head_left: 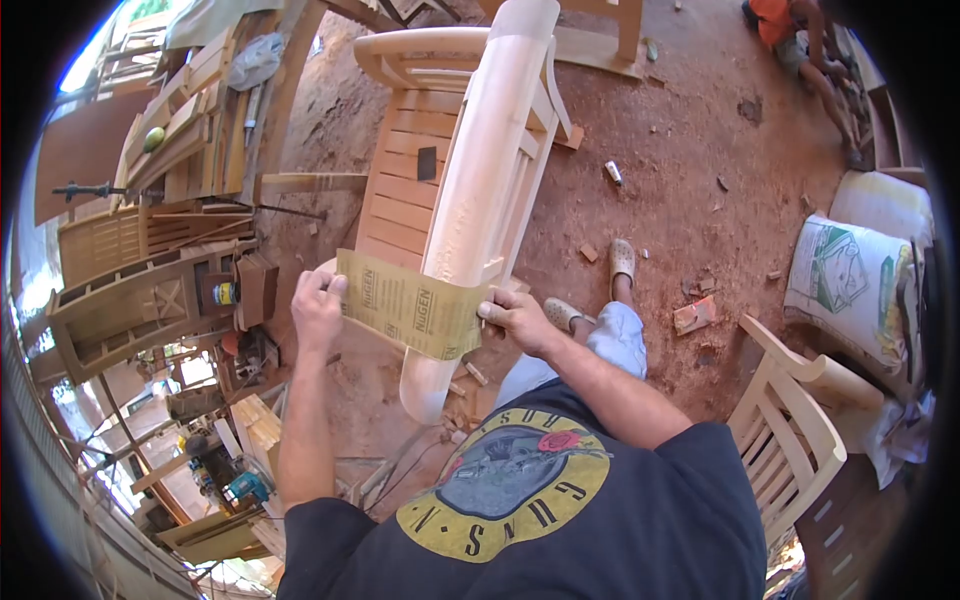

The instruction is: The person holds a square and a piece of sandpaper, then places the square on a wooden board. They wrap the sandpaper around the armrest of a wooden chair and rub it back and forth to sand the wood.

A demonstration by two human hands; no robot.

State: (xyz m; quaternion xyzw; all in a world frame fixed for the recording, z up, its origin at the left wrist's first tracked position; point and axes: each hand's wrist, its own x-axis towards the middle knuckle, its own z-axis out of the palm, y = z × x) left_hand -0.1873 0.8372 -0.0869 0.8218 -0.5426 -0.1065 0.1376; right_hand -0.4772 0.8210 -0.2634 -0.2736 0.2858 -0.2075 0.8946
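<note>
A strip of sandpaper [410, 305], with NuGEN printed on its yellowish back, lies across the rounded top rail [490, 150] of a slatted wooden bench [400, 195]. My left hand [318, 305] is closed on the strip's left end. At the other end, my right hand [515, 318] pinches it between thumb and fingers. The strip covers part of the rail; the rail's lower end shows below it. On the bench slats rests a small dark rectangular piece [427, 163].
Wooden frames and boards [190, 110] stand at left. A power tool [246, 487] sits lower left. On the right are white sacks [850, 285] and a slatted chair part [790, 430]. A person [800, 40] crouches at the upper right. Scraps and a small bottle [613, 172] lie on the dirt floor.
</note>
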